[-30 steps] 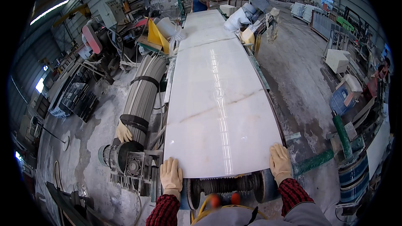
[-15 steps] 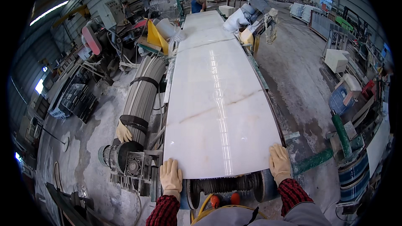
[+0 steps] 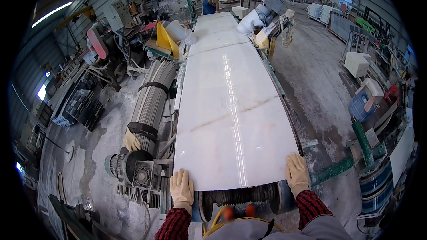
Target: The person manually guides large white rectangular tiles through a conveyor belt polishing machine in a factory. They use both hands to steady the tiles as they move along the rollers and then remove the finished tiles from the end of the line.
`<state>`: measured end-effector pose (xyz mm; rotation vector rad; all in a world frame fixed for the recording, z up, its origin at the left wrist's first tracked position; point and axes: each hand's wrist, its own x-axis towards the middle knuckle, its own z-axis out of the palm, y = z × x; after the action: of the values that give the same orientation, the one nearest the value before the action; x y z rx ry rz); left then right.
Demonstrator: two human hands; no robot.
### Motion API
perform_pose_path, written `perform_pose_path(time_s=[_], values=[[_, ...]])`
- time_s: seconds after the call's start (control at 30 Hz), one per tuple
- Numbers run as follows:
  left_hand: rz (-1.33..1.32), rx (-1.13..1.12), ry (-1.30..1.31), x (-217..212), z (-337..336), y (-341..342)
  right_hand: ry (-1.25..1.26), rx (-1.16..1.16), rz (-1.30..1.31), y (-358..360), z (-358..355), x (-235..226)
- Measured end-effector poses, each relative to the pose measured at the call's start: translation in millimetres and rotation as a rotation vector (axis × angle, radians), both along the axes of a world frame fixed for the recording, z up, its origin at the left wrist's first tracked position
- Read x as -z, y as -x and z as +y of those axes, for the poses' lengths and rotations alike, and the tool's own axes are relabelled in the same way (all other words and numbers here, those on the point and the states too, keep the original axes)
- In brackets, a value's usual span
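Observation:
A long polished white stone slab [image 3: 231, 106] with faint brown veins lies on a roller conveyor running away from me. My left hand [image 3: 182, 187], in a pale work glove, rests flat on the slab's near left corner. My right hand [image 3: 297, 173], gloved the same, presses on the near right corner. Both forearms wear red plaid sleeves. Below the slab's near edge a ribbed roller [image 3: 242, 195] shows between my hands.
A second slab [image 3: 215, 24] continues the line farther off, where another person [image 3: 207, 0] stands at its end. A bundle of grey rods [image 3: 153, 98] and a motor [image 3: 133, 171] sit left of the conveyor. Stone blocks, crates and a green pipe [image 3: 362, 142] crowd the right.

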<state>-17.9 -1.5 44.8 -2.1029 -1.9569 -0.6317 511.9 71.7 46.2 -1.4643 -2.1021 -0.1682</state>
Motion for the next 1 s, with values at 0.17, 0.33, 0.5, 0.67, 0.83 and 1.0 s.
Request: perform_pose_path(time_s=[0.17,0.33,0.5,0.67,0.83,1.0], values=[[0.008,0.004,-0.008,1,-2,0,0.008,0.004,-0.002,-1,-3,1],[0.009,-0.009,0.007,3,-4,0,0.009,0.013,-0.006,-2,-4,5],[0.0,-0.003,0.009,2,-6,0,-0.013,0.011,0.001,-4,-6,10],[-0.018,0.003,0.012,-1,-8,-1,-0.016,0.005,0.012,-4,-7,10],[-0.022,0.002,0.005,-2,-10,-3,-0.038,-0.006,0.008,-4,-10,8],[-0.019,0.01,-0.01,-1,-12,-3,-0.022,-0.003,0.01,-4,-13,6]])
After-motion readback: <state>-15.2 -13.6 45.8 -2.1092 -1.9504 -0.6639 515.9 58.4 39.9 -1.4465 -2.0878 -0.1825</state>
